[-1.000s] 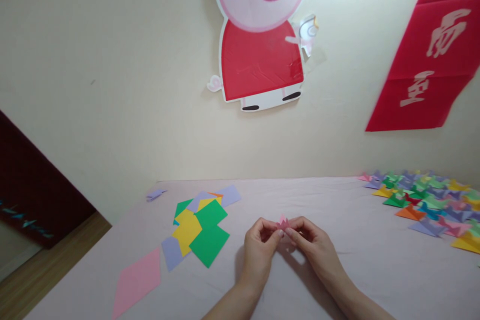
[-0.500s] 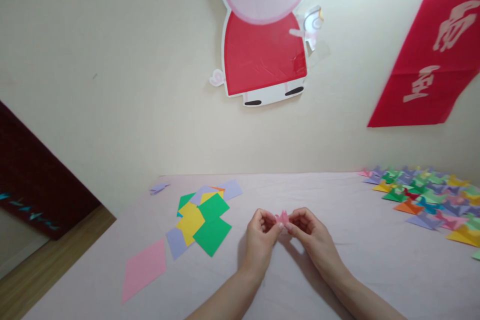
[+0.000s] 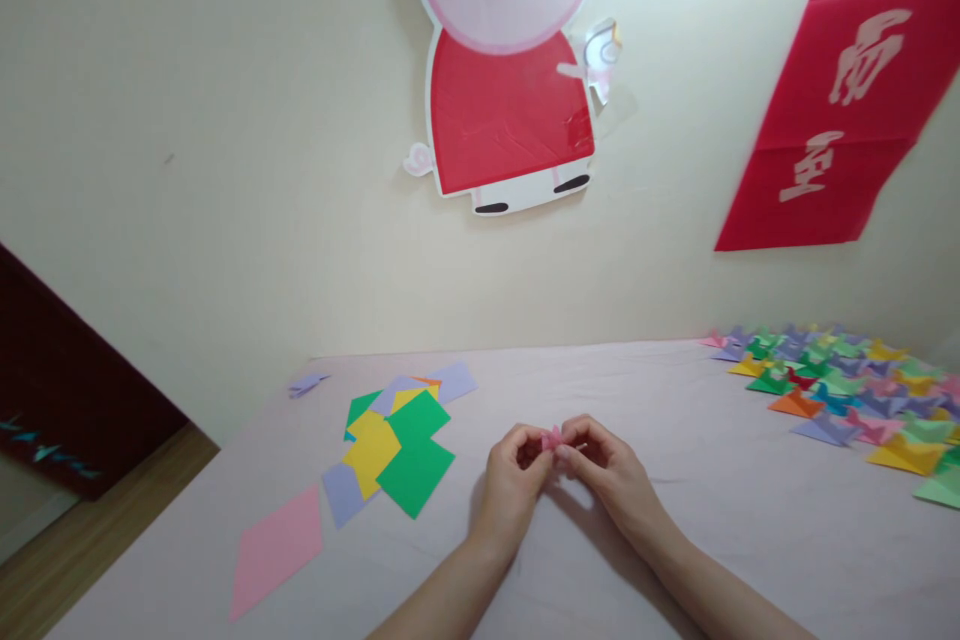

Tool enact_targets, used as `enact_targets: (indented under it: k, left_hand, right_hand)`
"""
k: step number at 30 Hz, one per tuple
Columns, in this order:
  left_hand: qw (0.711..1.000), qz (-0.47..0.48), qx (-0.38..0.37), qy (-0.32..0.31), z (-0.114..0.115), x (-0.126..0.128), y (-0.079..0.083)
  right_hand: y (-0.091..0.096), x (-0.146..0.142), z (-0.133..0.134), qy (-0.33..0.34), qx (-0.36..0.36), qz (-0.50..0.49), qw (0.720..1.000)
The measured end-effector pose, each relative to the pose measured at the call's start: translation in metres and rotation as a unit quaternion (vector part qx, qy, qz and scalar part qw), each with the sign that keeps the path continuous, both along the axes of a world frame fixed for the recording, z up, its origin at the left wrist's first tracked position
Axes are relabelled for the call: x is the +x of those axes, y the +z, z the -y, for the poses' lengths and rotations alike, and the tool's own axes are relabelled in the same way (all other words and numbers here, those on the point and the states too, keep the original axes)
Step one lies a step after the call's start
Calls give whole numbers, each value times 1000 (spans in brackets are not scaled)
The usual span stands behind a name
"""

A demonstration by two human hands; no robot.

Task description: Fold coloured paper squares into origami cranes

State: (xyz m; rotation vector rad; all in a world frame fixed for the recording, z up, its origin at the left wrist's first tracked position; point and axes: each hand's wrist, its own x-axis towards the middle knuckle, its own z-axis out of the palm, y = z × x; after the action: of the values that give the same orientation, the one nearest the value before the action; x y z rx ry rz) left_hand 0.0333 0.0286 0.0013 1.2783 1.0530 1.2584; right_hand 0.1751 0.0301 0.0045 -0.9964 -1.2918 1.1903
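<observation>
A small pink folded paper (image 3: 553,438) is pinched between my two hands, just above the cloth-covered table. My left hand (image 3: 514,475) grips its left side with thumb and fingers closed. From the other side my right hand (image 3: 604,455) holds it the same way, the thumb tips nearly meeting. Fingers cover most of the folds, so its exact shape is hard to make out. To the left of my hands lie loose square papers: green (image 3: 416,472), yellow (image 3: 373,450), lilac (image 3: 346,495) and a separate pink sheet (image 3: 277,552).
Rows of colourful folded paper pieces (image 3: 840,390) stand at the right of the table (image 3: 570,580). A small lilac folded paper (image 3: 307,384) lies at the far left corner. Behind is a wall with a cartoon pig cutout (image 3: 514,110) and a red banner (image 3: 817,110).
The view has swung slightly to the right. Both hands stay on the pink folded paper, which now shows lower and less upright between the fingers.
</observation>
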Motion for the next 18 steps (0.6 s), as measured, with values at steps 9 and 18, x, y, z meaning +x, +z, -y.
enact_targets:
  k: [9, 18]
  left_hand:
    - [1000, -16, -7, -19, -1, -3, 5]
    - [999, -45, -8, 2, -3, -5, 9]
  right_hand:
    - [-3, 3, -2, 12, -16, 51, 998]
    - [-1, 1, 1, 22, -9, 80, 997]
